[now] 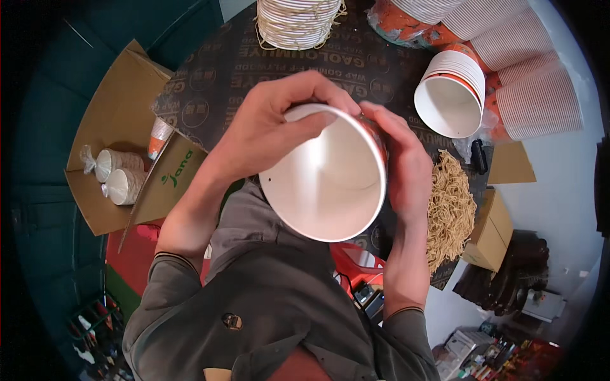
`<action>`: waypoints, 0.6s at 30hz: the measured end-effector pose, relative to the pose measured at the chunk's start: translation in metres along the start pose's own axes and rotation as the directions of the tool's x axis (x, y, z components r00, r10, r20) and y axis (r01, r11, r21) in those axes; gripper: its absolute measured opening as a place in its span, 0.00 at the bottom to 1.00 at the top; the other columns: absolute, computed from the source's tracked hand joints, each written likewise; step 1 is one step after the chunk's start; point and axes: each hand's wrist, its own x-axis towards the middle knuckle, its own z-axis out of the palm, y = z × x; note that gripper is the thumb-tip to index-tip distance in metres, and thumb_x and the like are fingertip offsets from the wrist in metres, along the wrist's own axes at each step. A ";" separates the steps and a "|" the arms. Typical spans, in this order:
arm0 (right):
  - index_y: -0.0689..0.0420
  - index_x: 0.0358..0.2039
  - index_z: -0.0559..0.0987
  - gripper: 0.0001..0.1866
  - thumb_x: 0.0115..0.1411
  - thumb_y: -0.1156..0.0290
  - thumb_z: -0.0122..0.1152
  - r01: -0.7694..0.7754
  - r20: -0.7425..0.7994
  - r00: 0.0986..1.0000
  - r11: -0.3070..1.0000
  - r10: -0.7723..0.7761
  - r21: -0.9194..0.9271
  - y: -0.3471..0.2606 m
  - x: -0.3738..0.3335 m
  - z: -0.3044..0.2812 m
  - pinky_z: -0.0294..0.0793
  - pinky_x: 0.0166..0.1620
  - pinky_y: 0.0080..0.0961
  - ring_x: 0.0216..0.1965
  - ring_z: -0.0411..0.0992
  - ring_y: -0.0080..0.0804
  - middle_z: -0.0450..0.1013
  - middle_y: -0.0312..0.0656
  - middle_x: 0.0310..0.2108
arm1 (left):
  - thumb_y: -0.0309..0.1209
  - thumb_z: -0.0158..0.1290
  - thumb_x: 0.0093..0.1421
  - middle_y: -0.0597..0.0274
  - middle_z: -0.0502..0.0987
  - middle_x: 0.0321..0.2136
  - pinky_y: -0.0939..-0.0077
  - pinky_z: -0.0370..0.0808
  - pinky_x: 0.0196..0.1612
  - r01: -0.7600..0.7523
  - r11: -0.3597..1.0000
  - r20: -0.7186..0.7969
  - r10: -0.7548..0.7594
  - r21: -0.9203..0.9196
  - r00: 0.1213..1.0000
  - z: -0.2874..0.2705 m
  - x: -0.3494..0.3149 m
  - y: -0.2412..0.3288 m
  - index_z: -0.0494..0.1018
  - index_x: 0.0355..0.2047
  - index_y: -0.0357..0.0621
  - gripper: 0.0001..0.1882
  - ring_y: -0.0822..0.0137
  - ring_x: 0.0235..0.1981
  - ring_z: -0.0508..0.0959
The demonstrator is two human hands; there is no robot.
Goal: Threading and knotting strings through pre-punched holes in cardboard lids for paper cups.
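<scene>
A large white-lined paper bucket, its mouth tilted toward me, is between my two hands above my lap. My left hand grips its far rim, with the thumb inside and the fingers over the outside. Against the bucket's right wall, my right hand is curled, with its fingertips near the far rim. A small dark hole shows in the wall near the left rim. Little of the orange printed outside is visible. To the right of my right hand lies a heap of beige cords.
A stack of white buckets with cords draped over it stands at the far edge. Nested buckets lie at right, before more long stacks. A black object lies near the cords. At left, an open cardboard box holds bagged bowls.
</scene>
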 end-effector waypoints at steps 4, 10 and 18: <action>0.53 0.71 0.80 0.41 0.60 0.49 0.78 0.240 0.140 0.971 0.789 -0.195 -0.566 -0.017 0.001 0.003 0.56 0.79 0.60 0.76 0.67 0.56 0.73 0.48 0.74 | 0.15 0.60 0.65 0.57 0.87 0.54 0.48 0.65 0.77 -0.290 0.949 0.076 0.283 0.123 0.956 -0.004 0.008 -0.019 0.79 0.39 0.47 0.10 0.57 0.65 0.80; 0.44 0.70 0.80 0.47 0.50 0.45 0.85 0.278 0.175 0.952 0.475 -0.250 -0.835 -0.016 -0.003 0.027 0.58 0.76 0.65 0.75 0.65 0.54 0.71 0.41 0.73 | 0.17 0.61 0.63 0.57 0.80 0.62 0.61 0.70 0.71 -0.360 0.930 -0.096 0.365 0.069 0.926 0.005 0.015 -0.063 0.79 0.47 0.46 0.14 0.60 0.67 0.75; 0.48 0.70 0.80 0.47 0.51 0.44 0.85 0.211 0.098 0.954 0.403 -0.283 -0.890 -0.007 -0.003 0.038 0.61 0.74 0.59 0.73 0.66 0.52 0.70 0.42 0.73 | 0.26 0.56 0.77 0.58 0.80 0.60 0.70 0.79 0.64 -0.030 0.986 -0.530 -0.064 -0.167 0.846 0.034 -0.030 -0.055 0.76 0.62 0.34 0.16 0.70 0.59 0.81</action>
